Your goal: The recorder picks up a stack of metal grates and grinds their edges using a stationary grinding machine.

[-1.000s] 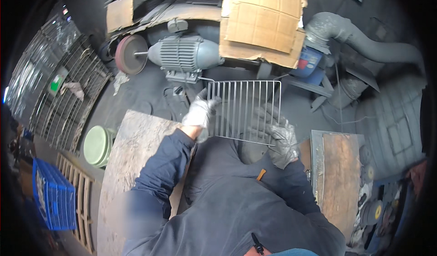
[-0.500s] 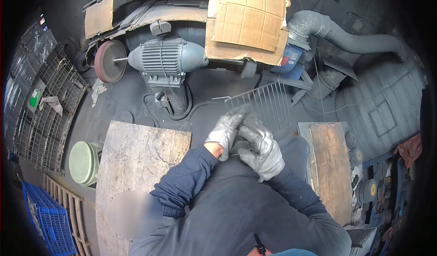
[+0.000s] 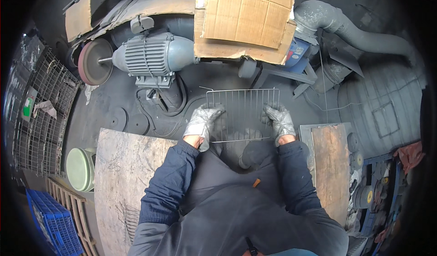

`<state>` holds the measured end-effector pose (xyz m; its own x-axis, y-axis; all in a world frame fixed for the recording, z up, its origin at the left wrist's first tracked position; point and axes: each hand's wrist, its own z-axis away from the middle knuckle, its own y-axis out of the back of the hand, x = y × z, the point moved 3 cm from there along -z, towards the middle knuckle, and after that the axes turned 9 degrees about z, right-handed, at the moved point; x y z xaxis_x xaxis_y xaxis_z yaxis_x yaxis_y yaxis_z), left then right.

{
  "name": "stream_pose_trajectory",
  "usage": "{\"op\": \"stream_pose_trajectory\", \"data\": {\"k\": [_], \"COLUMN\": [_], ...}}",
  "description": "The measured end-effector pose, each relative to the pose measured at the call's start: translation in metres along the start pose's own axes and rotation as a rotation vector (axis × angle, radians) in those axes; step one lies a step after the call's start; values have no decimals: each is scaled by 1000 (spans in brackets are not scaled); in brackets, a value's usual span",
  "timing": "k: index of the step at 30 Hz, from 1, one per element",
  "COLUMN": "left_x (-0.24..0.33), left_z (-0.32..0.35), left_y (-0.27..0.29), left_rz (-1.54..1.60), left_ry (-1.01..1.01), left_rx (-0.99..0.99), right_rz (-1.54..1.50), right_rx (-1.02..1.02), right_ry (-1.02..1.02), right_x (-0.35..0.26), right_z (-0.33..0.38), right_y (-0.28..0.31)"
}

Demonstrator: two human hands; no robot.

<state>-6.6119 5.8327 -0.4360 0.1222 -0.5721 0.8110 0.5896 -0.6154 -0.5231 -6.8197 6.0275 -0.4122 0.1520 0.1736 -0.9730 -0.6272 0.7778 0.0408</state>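
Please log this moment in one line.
left gloved hand: holds wire rack, left side; right gloved hand: holds right side; electric motor: ahead, left

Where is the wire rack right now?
In the head view, the wire rack is slightly right of centre, held between the gloved left hand and gloved right hand, lower in the picture than the cardboard sheet.

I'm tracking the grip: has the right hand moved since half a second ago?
Yes: the right hand has moved rightward and forward, judged against the wooden board on the right.
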Motion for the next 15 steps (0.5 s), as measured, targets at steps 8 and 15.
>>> {"op": "stream_pose_trajectory", "data": {"k": [8, 15], "left_x": [-13, -46], "left_z": [-87, -125], "left_y": [4, 0], "left_rz": [-410, -95], "left_ry": [-172, -1], "left_rx": [221, 228], "right_rz": [-86, -217], "right_rx": [61, 10], "right_ry": [-1, -180], "right_x": [85, 75], "right_z": [-104, -110], "right_y": [12, 25]}}
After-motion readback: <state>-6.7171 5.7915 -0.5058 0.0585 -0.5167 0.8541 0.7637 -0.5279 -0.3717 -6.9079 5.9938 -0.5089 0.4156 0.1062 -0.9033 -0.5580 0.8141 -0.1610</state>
